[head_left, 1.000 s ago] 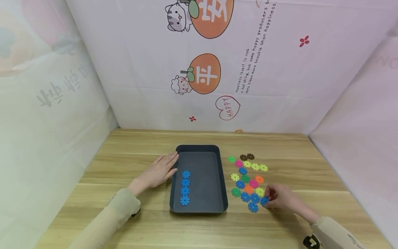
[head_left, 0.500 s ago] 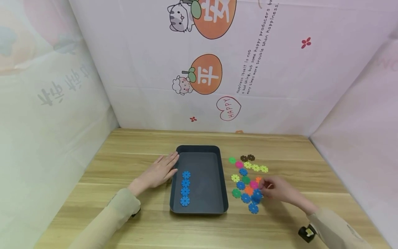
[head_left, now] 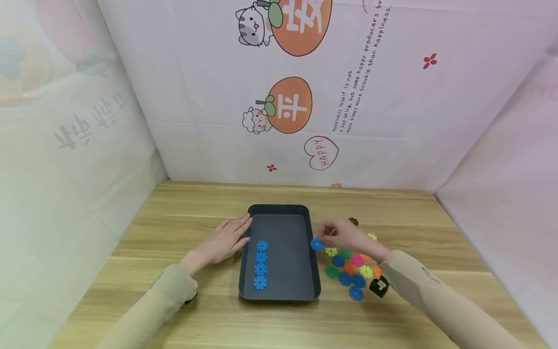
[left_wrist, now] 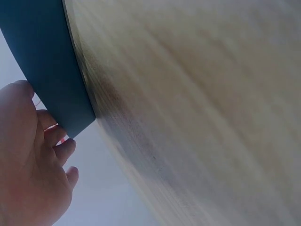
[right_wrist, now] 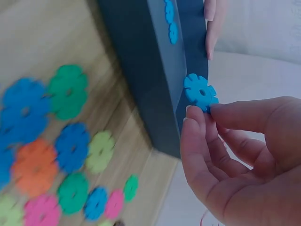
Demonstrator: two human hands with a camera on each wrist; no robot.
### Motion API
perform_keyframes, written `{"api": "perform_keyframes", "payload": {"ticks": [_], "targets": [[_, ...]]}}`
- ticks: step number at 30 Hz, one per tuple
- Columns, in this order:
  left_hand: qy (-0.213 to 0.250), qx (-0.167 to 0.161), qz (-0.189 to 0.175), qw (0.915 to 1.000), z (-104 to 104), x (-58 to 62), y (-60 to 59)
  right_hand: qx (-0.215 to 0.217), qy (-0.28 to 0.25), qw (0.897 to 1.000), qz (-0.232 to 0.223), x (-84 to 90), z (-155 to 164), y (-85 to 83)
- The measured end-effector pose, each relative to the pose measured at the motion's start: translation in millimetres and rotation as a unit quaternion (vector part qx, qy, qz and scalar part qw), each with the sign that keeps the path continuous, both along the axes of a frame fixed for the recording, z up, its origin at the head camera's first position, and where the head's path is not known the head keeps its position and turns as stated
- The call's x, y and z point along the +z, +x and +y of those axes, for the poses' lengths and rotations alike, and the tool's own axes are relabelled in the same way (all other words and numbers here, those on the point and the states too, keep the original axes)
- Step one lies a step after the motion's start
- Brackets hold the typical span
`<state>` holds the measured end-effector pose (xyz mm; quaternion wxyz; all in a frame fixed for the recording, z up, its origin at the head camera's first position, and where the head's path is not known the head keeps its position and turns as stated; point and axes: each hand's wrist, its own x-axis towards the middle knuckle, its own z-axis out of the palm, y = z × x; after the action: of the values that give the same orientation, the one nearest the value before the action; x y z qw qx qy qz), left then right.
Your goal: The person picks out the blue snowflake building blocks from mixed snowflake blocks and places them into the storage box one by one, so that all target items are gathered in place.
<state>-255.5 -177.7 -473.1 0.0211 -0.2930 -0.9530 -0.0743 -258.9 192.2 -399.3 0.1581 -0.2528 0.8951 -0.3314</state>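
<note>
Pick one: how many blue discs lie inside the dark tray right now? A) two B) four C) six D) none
B: the head view shows four blue discs in a single column on the floor of the tray, while a fifth blue disc is pinched in the right hand at the tray's right rim, not yet inside.

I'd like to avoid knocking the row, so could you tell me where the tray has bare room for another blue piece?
The tray floor is bare right of the blue row and behind it. The right hand holds a blue piece at the right rim; the loose pile beyond is crowded.
</note>
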Motion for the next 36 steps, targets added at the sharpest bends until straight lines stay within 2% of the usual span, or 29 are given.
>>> {"api": "perform_keyframes", "payload": {"ticks": [4, 7, 15, 28, 36], "targets": [[0.001, 0.001, 0.0, 1.0, -0.7, -0.1, 0.1, 0.008, -0.018, 1.0, -0.019, -3.4, -25.6, -14.5], [0.006, -0.004, 0.006, 1.0, -0.8, -0.7, -0.3, 0.013, -0.014, 1.0, -0.014, -5.2, -43.8, -23.9], [0.007, -0.004, 0.007, 0.9999, 1.4, 2.3, 0.9, 0.001, -0.012, 0.999, -0.033, -14.4, -86.9, -42.0], [0.006, 0.006, -0.008, 0.9999, 2.8, 4.8, 2.4, -0.025, -0.008, 0.999, -0.026, -37.2, -126.8, -57.4], [0.007, 0.001, 0.002, 1.0, 3.1, 4.4, 3.0, -0.026, -0.004, 0.999, -0.033, -43.7, -138.2, -60.5]]}}
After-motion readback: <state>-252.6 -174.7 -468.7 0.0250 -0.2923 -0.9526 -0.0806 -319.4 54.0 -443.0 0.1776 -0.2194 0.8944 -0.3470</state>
